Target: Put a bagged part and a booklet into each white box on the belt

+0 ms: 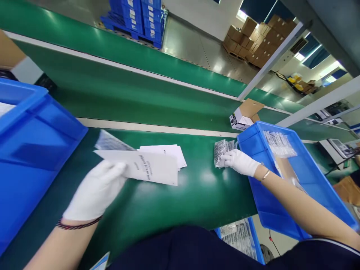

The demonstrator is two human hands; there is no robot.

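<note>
My left hand (97, 189), in a white glove, is closed on a white printed booklet (157, 168), with a clear plastic bag (112, 140) showing behind it. Beneath the booklet, more white printed sheets (180, 155) lie on the green table (191, 202). Further right, my gloved right hand (239, 161) has its fingertips on a small bubble-wrap pouch (219, 150) resting on the table. A second pouch edge shows just behind those fingers. What is inside the pouches cannot be made out.
A blue bin (36, 150) stands at the left. At the right, another blue bin (317, 187) holds bubble-wrap pouches (279, 142). An open carton (244, 116) sits beyond it on a green conveyor (157, 101). Below the table edge is a crate of packed pouches (240, 236).
</note>
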